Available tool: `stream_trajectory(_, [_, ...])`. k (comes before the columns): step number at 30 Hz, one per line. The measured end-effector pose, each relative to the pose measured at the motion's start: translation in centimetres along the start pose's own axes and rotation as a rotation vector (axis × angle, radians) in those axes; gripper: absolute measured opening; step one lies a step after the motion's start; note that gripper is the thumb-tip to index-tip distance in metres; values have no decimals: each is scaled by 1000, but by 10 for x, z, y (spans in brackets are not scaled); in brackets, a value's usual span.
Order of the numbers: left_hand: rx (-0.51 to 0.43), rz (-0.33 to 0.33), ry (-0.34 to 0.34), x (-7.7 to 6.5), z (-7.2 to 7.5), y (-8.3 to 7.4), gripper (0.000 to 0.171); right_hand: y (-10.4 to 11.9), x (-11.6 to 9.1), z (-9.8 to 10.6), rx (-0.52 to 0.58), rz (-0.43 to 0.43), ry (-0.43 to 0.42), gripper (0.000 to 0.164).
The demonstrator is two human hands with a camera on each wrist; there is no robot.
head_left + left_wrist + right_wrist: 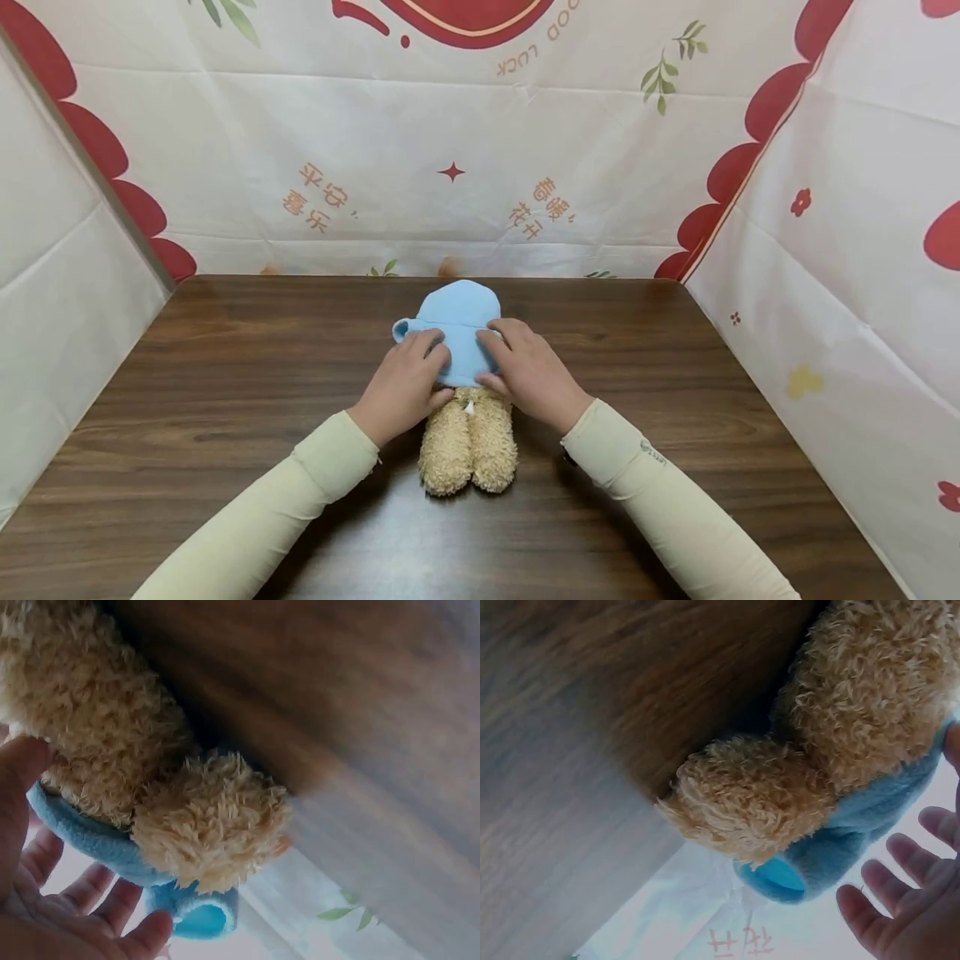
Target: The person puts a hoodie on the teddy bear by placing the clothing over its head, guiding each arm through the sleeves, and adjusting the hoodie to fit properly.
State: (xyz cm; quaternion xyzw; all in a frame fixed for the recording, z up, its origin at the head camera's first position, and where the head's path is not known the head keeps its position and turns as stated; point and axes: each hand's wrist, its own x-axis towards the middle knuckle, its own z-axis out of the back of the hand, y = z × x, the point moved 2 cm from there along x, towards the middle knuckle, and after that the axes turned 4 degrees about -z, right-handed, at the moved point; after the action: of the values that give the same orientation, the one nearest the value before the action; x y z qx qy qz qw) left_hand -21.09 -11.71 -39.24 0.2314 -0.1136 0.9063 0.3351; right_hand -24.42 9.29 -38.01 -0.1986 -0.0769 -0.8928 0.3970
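A plush toy (446, 454) with curly tan fur lies on the table, its two legs toward me. Light blue soft clothing with a hood (463, 350) covers its upper part. My left hand (405, 385) rests at the clothing's left side, fingers spread and slightly bent; in the left wrist view the thumb touches fur by the hem. On the opposite side my right hand (536, 375) has its fingertips on the fabric, and the right wrist view shows its fingers loosely extended. A blue sleeve (206, 919) hangs open by a furry arm (217, 825). Another sleeve (787, 877) appears in the right wrist view.
The toy lies on a dark brown wooden table (225, 392), near its middle. White printed cloth (375, 125) with red scallops stands behind the far edge. More cloth (840, 250) lines the right side and the left side.
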Motion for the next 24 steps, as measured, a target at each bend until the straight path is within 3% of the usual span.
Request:
stream_trajectory(6, [10,33,127,9,0,6,82,-2,3,-7,27,-7,102,67])
stream_trajectory(11, [-51,54,241,16,1,11,88,-2,9,-8,73,-32,181,69])
stream_trajectory(13, [-64,50,229,17,1,13,85,-2,11,-7,87,-33,190,66])
stream_trajectory(20, [-55,-21,91,18,-1,12,63,-1,15,-6,130,-9,133,48])
stream_trajectory(24, [-38,-26,56,15,-3,9,59,1,14,-9,131,7,111,39])
